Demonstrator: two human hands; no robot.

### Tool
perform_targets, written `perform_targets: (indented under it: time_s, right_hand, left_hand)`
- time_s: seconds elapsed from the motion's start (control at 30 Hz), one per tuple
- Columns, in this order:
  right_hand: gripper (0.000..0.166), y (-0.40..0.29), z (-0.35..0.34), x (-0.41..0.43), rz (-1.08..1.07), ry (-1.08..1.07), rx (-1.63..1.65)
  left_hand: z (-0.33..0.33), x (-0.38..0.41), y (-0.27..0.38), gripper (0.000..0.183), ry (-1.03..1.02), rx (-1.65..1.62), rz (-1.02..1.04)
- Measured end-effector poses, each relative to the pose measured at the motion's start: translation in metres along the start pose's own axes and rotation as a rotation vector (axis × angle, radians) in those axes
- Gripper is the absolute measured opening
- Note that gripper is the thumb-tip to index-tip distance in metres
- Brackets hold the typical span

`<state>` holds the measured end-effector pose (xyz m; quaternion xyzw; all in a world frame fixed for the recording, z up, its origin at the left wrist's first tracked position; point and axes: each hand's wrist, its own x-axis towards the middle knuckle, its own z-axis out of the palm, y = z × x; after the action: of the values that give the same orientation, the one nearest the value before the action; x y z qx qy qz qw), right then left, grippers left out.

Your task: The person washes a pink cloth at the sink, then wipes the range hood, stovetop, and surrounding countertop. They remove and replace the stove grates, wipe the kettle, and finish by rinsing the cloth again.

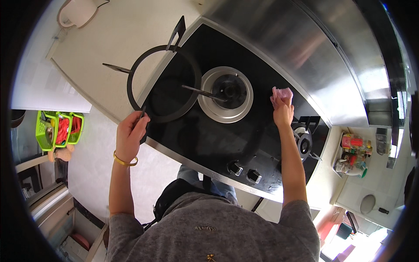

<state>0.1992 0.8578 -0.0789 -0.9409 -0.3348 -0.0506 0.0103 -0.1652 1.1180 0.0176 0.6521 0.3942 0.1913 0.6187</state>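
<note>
My left hand [130, 134] grips one prong of a black ring-shaped pan support [131, 78], whose other prongs stick out around it. The ring appears raised, overlapping the left edge of the black gas cooktop [209, 144]. Right of the ring lies the bare left burner with its round silver drip pan [206, 106] and dark centre. My right hand [283, 113] holds a crumpled pink cloth [283, 93] at the cooktop's far right side. Below that hand, partly hidden by my forearm, is the right burner [305, 143] with its pan support in place.
Two control knobs [245, 172] sit along the front edge. A steel backsplash [288, 42] rises behind the cooktop. Seasoning bottles stand in a tray [337, 163] to the right, near a strainer [368, 203]. Green baskets [45, 139] are at left; a pale kettle [77, 13] stands far left.
</note>
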Motion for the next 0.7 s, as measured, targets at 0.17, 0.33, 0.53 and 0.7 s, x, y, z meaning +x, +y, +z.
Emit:
perform_targets:
  time_s: [0.17,0.33,0.53,0.7]
  right_hand:
    - [0.032,-0.083,-0.007,-0.061,-0.324,-0.269,0.139]
    - [0.038,-0.211,-0.007,-0.127,-0.806,-0.179,0.583]
    - [0.035,-0.144,-0.02,-0.126,-0.721,-0.319,0.604]
    - [0.039,-0.038,-0.038,-0.115,0.083,-0.213,0.347]
  left_hand:
    - [0.002,0.001,-0.001,0.017,0.013,0.018,-0.012]
    - [0.012,0.007,0.001,0.015,-0.006,0.027,0.014]
    - [0.027,0.013,0.007,0.014,-0.065,0.025,0.017]
    - [0.049,0.022,0.004,0.013,-0.134,0.016,0.03]
